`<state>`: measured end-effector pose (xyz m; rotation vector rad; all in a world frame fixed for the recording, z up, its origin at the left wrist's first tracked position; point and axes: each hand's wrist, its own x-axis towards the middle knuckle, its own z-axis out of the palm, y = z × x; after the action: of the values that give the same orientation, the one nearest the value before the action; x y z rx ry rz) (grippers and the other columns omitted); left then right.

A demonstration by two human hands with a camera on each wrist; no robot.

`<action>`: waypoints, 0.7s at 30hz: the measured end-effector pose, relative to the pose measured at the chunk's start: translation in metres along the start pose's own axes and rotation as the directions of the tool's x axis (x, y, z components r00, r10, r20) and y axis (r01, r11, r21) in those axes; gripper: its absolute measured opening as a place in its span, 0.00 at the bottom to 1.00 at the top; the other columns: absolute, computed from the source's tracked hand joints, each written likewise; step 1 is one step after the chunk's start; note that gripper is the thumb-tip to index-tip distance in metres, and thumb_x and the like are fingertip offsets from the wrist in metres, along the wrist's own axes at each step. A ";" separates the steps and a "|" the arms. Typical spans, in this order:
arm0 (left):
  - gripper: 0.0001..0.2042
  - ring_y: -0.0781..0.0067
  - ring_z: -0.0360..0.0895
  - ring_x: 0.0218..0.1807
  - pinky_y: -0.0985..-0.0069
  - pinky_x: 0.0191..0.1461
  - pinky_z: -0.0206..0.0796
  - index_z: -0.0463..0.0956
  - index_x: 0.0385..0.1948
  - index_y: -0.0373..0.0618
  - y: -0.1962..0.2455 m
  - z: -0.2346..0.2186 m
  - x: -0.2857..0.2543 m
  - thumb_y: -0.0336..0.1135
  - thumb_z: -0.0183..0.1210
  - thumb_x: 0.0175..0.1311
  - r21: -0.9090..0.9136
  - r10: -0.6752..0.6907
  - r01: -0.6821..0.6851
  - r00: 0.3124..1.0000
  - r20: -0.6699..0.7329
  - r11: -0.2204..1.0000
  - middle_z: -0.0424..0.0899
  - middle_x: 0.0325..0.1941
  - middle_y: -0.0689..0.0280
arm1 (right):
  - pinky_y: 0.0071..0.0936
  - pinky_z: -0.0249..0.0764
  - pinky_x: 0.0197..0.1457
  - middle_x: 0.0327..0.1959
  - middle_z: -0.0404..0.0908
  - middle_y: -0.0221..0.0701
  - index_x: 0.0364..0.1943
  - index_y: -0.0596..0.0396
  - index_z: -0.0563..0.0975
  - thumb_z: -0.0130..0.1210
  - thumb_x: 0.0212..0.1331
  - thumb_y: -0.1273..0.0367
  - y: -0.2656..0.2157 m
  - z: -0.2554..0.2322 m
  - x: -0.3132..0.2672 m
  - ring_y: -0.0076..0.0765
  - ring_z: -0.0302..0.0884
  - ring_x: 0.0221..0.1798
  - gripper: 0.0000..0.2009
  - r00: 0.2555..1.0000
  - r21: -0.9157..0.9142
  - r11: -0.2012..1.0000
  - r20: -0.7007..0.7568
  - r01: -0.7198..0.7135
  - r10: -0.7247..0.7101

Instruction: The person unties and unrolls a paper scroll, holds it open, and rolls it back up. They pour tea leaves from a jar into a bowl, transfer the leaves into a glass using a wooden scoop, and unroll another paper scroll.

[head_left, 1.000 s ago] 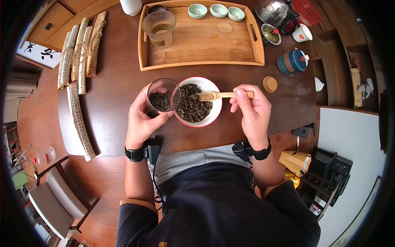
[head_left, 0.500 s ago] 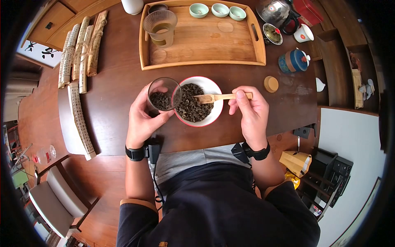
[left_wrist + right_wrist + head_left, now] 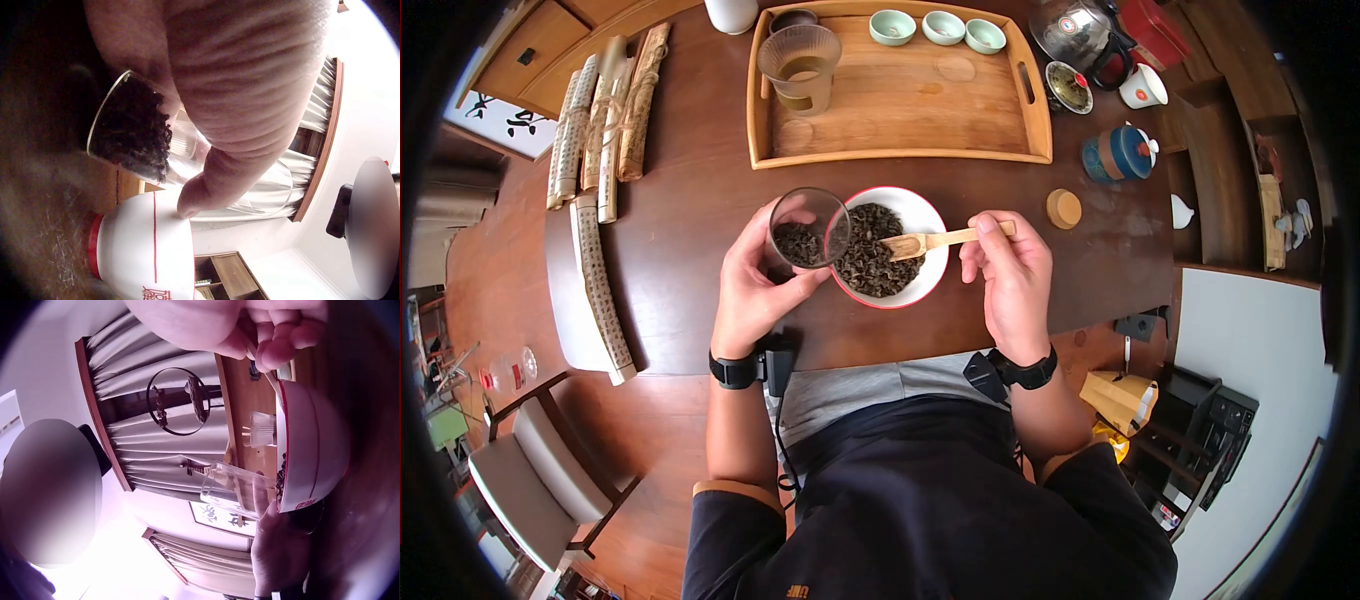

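My left hand (image 3: 752, 285) grips a clear glass (image 3: 810, 228) holding dark tea leaves, its rim beside the left side of a white bowl (image 3: 932, 215) with a red rim. The left thumb (image 3: 215, 181) reaches the bowl wall (image 3: 140, 234) in the left wrist view. Dark leaves (image 3: 870, 262) fill much of the bowl. Between thumb and fingers, my right hand (image 3: 1017, 290) pinches the handle of a wooden scoop (image 3: 910, 246), whose head lies on the leaves. The right wrist view shows the right fingers (image 3: 278, 344) above the bowl (image 3: 319, 444).
A wooden tray (image 3: 900, 157) with a glass pitcher (image 3: 800, 70) and small green cups (image 3: 943, 28) stands beyond the bowl. To the right are a round wooden lid (image 3: 1063, 209), a blue jar (image 3: 1115, 155) and a kettle (image 3: 1068, 32). Bamboo scrolls (image 3: 600, 290) lie at left.
The head view has shifted slightly, moving the table items a little to the right in it. The scoop handle tilts slightly more; both hands keep their holds.
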<state>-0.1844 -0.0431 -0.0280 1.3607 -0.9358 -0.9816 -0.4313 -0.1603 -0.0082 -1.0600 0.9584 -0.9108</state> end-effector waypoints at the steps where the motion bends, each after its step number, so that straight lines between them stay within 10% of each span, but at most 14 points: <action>1: 0.32 0.72 0.75 0.59 0.74 0.66 0.64 0.72 0.61 0.36 0.001 -0.001 0.000 0.23 0.72 0.50 0.013 0.004 -0.004 1.000 0.003 1.000 0.79 0.56 0.63 | 0.19 0.70 0.29 0.27 0.81 0.30 0.42 0.61 0.79 0.56 0.73 0.69 0.000 0.002 0.000 0.20 0.74 0.24 0.08 1.000 0.006 1.000 -0.013 -0.008 0.008; 21: 0.35 0.73 0.74 0.60 0.73 0.67 0.64 0.71 0.63 0.37 -0.005 -0.003 -0.001 0.24 0.74 0.49 -0.005 0.009 -0.009 1.000 0.003 1.000 0.79 0.56 0.64 | 0.20 0.67 0.30 0.27 0.78 0.30 0.43 0.59 0.79 0.53 0.74 0.67 0.005 -0.001 0.002 0.22 0.72 0.26 0.09 0.992 0.235 0.964 0.012 -0.125 0.125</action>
<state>-0.1819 -0.0411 -0.0326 1.3502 -0.9402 -0.9783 -0.4310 -0.1613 -0.0132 -0.7879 0.8849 -0.8971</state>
